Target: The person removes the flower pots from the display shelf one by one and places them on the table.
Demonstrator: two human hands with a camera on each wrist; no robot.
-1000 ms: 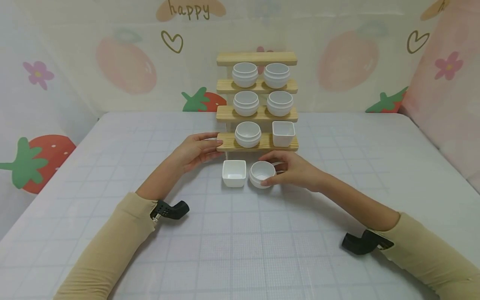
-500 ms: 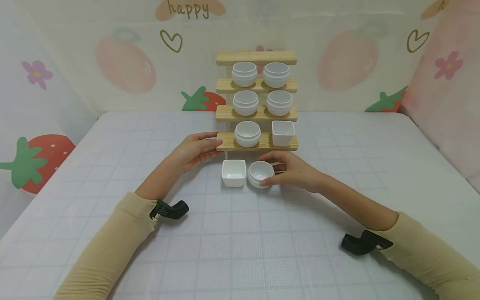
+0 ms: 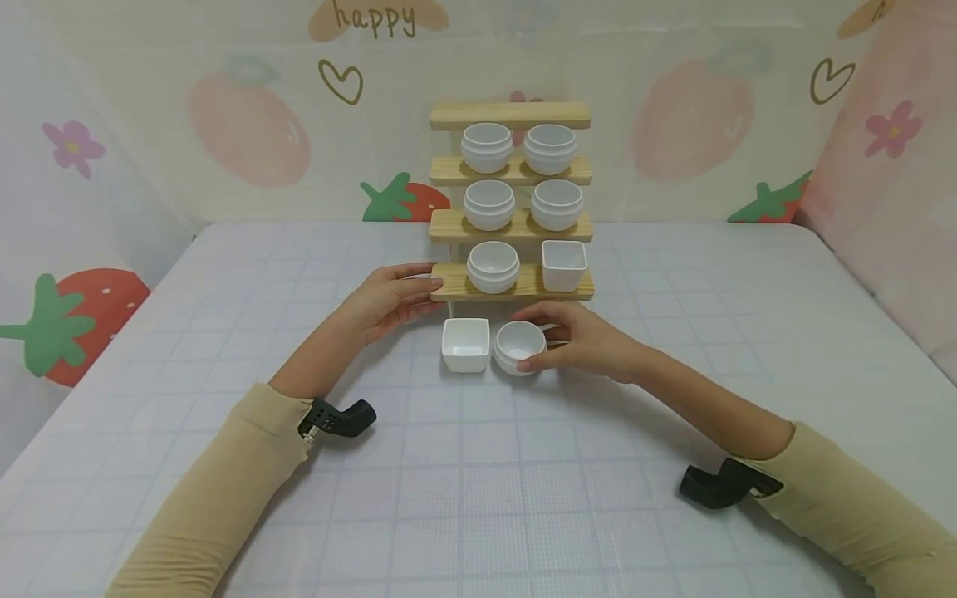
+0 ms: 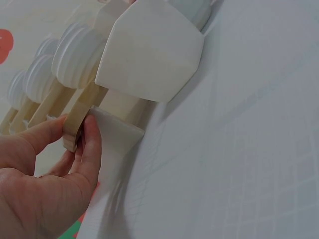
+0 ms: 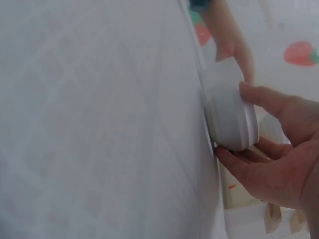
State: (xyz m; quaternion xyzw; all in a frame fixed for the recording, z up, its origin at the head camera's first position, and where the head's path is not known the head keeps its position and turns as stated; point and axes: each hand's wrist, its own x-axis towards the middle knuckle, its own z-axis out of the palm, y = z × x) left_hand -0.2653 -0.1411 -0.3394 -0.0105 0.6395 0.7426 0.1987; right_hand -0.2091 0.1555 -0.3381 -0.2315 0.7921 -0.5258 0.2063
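My right hand (image 3: pixel 586 342) holds a round white bowl (image 3: pixel 516 353) between thumb and fingers; it stands upright on the table in front of a stepped wooden rack (image 3: pixel 516 224). Just left of that bowl, a square white bowl (image 3: pixel 466 359) sits on the table. My left hand (image 3: pixel 385 303) pinches the left end of the rack's lowest shelf (image 4: pixel 75 117), thumb above and fingers below in the left wrist view. On that shelf are a round bowl (image 3: pixel 493 278) at left and a square bowl (image 3: pixel 564 270) at right.
Two round bowls, one of them the left bowl (image 3: pixel 489 212), stand on the second shelf, and two more, including the left one (image 3: pixel 487 154), on the third. The top shelf (image 3: pixel 511 115) carries nothing. A patterned backdrop (image 3: pixel 471 75) rises behind the table (image 3: pixel 478 498).
The round bowl in my right hand has shifted slightly left, closer to the square bowl on the table. My left hand keeps its hold on the shelf end.
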